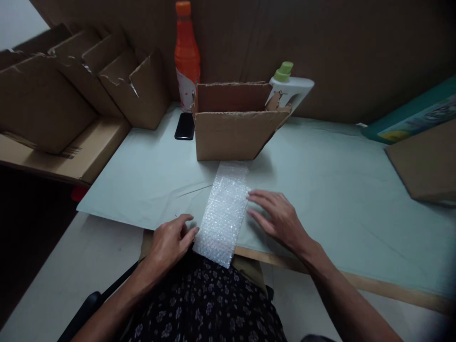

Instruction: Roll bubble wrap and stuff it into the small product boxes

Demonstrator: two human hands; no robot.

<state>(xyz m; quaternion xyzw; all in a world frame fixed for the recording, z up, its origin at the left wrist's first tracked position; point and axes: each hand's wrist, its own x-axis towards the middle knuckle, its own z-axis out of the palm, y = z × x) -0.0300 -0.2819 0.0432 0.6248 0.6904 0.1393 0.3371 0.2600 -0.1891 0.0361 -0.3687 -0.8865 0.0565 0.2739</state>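
Note:
A flat strip of clear bubble wrap (225,209) lies on the pale green table cover, its near end hanging past the front edge toward my lap. My left hand (174,239) is beside the strip's lower left side, thumb and forefinger apart with nothing between them. On the other side, my right hand (277,214) has its fingers spread, the fingertips at the strip's right edge. Whether they press on it I cannot tell. Just beyond the strip's far end stands an open cardboard box (228,137) with rough-cut edges.
Behind the box stand an orange bottle (187,52) and a white bottle with a green cap (290,88). A black phone (184,126) lies left of the box. Several cut cardboard boxes (140,90) fill the left side. At right are a teal package (409,114) and a cardboard piece (425,164).

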